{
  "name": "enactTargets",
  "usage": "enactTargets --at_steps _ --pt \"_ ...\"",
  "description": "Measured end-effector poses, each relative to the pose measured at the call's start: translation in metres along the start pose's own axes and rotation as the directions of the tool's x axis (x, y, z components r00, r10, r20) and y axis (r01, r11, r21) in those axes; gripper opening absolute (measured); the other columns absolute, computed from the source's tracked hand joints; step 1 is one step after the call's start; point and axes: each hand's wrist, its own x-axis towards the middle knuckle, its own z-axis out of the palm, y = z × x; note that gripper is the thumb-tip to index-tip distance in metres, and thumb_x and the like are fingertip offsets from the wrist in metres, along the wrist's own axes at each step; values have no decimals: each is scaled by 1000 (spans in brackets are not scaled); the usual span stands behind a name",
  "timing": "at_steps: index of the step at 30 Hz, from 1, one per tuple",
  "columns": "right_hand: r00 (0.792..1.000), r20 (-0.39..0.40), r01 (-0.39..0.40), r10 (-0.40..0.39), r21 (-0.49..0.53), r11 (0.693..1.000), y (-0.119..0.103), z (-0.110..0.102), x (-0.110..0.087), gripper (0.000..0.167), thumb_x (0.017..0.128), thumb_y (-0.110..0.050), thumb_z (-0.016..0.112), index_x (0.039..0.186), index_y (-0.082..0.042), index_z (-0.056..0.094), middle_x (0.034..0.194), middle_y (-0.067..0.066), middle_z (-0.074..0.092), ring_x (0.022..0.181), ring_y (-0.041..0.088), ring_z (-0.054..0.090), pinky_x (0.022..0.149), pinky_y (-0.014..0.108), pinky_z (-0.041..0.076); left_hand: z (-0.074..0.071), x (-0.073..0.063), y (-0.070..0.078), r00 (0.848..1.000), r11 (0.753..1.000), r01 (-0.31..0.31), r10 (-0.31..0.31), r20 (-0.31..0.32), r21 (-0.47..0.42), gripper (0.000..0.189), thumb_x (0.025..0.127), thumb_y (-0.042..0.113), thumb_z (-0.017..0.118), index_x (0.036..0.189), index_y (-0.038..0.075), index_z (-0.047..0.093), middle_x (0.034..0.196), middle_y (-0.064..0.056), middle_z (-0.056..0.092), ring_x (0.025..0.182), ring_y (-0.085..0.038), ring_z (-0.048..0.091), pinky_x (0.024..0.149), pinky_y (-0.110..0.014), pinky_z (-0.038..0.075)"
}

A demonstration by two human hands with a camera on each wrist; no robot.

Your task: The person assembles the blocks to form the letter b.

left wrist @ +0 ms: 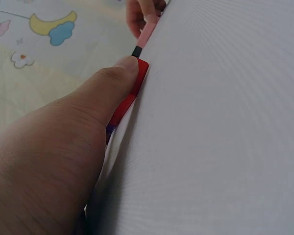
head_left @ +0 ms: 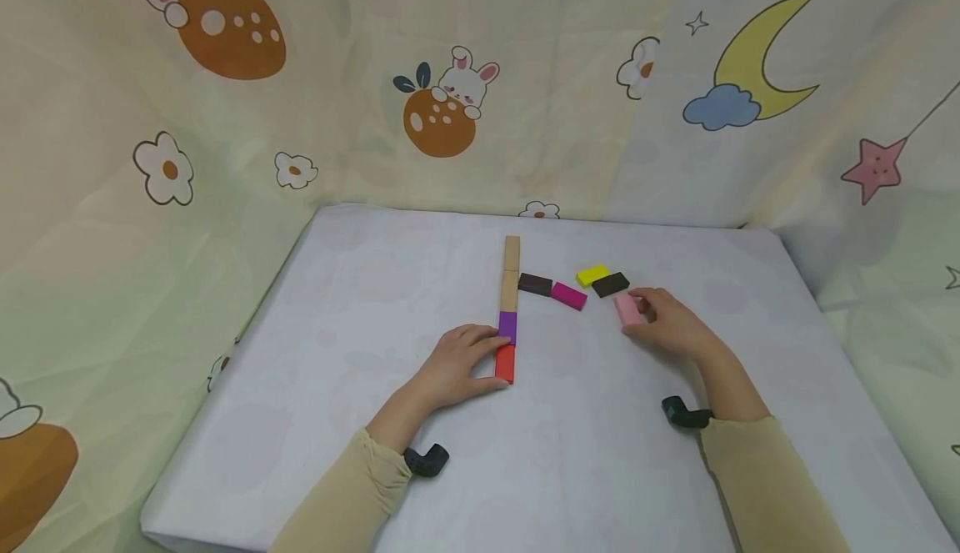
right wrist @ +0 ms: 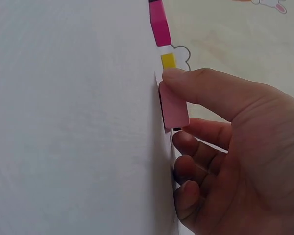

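A straight row of wooden blocks runs away from me in the head view: a red block nearest, then a purple block, then two natural-wood blocks. My left hand lies at the row's left side, its fairly straight fingers touching the purple and red blocks and its thumb at the red block's near end. To the right, my right hand pinches a pink block between thumb and fingers. In the right wrist view the thumb rests on the pink block's upper end, the other fingers curled below.
A dark brown block touches or nearly touches the row's right side, with a magenta block angled off its end. Beyond the pink block lie a black block and a yellow block. White cloth covers the table; printed fabric hangs behind.
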Motion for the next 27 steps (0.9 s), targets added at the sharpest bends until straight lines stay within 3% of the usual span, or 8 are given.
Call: enactTargets --at_steps 7,18,27 --pt "1000 -9 -18 18 16 1000 -4 2 -3 76 87 -41 73 145 -7 38 128 15 48 108 31 47 92 49 49 0 0 0 1000 1000 -4 4 0 -6 69 87 68 59 147 36 46 149 5 46 140 -21 39 120 -46 28" --pt "999 -15 39 -39 5 999 -25 11 -8 72 86 -38 74 142 -7 41 129 14 49 105 29 50 90 44 50 1 0 -1 1000 1000 -15 15 -7 -4 70 87 68 58 147 35 45 149 3 46 140 -23 39 119 -48 29" --pt "999 3 40 -40 -19 999 -46 25 -9 71 84 -39 75 140 -10 42 131 14 49 113 30 50 99 53 49 0 0 0 1000 1000 -6 6 4 -12 70 87 68 59 147 36 45 150 4 45 141 -21 38 121 -47 27"
